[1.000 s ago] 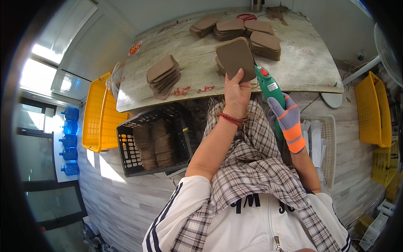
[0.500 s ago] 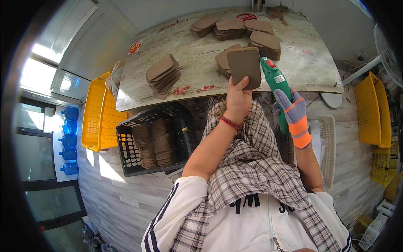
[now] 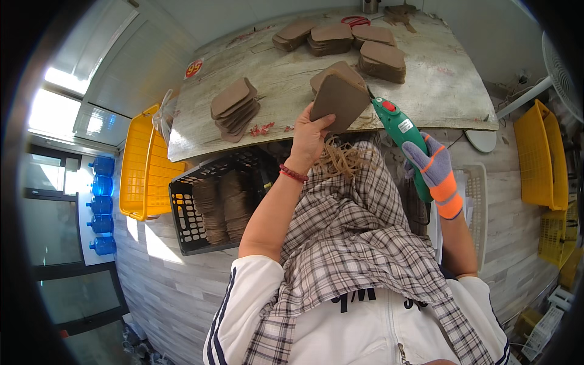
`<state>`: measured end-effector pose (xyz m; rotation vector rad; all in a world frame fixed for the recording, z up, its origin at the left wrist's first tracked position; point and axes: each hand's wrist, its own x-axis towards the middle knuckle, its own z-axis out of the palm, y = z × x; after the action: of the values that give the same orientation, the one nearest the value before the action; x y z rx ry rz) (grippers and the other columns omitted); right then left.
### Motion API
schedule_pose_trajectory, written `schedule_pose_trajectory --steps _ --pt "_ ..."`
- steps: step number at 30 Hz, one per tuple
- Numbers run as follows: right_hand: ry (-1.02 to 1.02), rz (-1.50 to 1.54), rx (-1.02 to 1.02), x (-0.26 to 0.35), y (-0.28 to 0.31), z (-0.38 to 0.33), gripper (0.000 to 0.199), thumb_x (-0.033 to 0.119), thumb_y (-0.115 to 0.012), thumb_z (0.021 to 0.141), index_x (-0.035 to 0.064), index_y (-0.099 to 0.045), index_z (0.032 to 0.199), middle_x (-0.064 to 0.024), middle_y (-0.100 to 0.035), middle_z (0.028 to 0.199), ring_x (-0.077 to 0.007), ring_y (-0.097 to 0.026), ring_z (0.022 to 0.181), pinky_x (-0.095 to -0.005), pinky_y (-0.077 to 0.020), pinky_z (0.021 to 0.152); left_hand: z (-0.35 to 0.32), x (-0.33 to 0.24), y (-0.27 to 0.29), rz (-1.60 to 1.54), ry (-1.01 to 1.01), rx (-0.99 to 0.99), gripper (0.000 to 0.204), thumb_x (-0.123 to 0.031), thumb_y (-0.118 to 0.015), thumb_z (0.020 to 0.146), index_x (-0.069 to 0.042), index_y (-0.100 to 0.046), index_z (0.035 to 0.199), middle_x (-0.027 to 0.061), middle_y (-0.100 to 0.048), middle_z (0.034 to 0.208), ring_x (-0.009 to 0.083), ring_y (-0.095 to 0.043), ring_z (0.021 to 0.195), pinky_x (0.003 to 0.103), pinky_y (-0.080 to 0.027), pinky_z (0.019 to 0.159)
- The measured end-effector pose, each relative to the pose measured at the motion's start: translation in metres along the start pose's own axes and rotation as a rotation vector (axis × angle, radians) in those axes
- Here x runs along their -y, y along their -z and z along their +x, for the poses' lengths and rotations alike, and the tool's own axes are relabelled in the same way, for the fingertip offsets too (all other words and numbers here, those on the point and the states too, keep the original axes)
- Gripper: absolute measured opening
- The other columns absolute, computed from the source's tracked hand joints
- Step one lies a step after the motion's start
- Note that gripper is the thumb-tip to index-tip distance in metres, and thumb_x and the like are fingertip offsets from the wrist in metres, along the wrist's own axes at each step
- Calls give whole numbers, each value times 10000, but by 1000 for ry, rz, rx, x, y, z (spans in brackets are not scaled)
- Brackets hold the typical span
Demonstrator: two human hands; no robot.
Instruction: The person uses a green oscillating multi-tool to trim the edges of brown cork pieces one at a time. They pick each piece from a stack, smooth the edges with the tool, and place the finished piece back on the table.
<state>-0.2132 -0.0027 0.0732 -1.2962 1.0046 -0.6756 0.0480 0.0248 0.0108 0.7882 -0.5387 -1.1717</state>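
Note:
My left hand [image 3: 309, 137] is bare, with a red bead bracelet at its wrist. It pinches the lower left edge of a brown rounded-corner pad [image 3: 339, 104], tilted over the table's near edge. In my right hand [image 3: 431, 159], gloved in grey and orange, is a green handheld power tool [image 3: 394, 120] with a red switch. Its thin dark tip meets or nearly meets the pad's upper right edge; I cannot tell which. Behind the held pad lies a stack of like pads [image 3: 331, 72], partly hidden. Thin brown trimmings [image 3: 338, 159] lie on my plaid apron [image 3: 350, 237].
More pad stacks stand on the table [image 3: 280, 91], at the far side and at left [image 3: 234, 106]. Red-handled scissors [image 3: 356, 21] lie at the back. Below left, a black crate [image 3: 188, 228] holds pads. Yellow baskets stand left [image 3: 143, 176] and right [image 3: 538, 158].
The held pad has moved left and down and turned clockwise, along with my left hand. My right hand has shifted slightly right and down with the tool. More trimmings show on my lap.

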Motion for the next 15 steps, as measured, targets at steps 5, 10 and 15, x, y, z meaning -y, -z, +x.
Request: schedule_pose_trajectory --steps 5,10,15 --pt "-45 -17 49 0 3 -5 363 219 -683 831 -21 -547 1067 -6 -563 697 -54 -513 528 -197 -412 470 -3 -16 16 160 76 51 376 89 -591 810 -8 -552 1171 72 -634 1057 159 -616 941 292 -527 796" --pt "-58 -89 49 -9 5 -7 378 219 -684 830 -28 -541 1078 -18 -571 704 -57 -520 526 -200 -415 465 -9 -18 21 186 96 79 382 88 -584 815 9 -538 1186 93 -628 1063 167 -618 937 284 -531 790" --pt "-75 -27 24 -17 3 -13 363 213 -680 835 -27 -542 1069 -24 -574 697 -60 -522 517 -202 -416 455 -13 -19 20 147 101 55 385 96 -586 809 24 -532 1183 111 -626 1067 176 -621 932 290 -535 793"
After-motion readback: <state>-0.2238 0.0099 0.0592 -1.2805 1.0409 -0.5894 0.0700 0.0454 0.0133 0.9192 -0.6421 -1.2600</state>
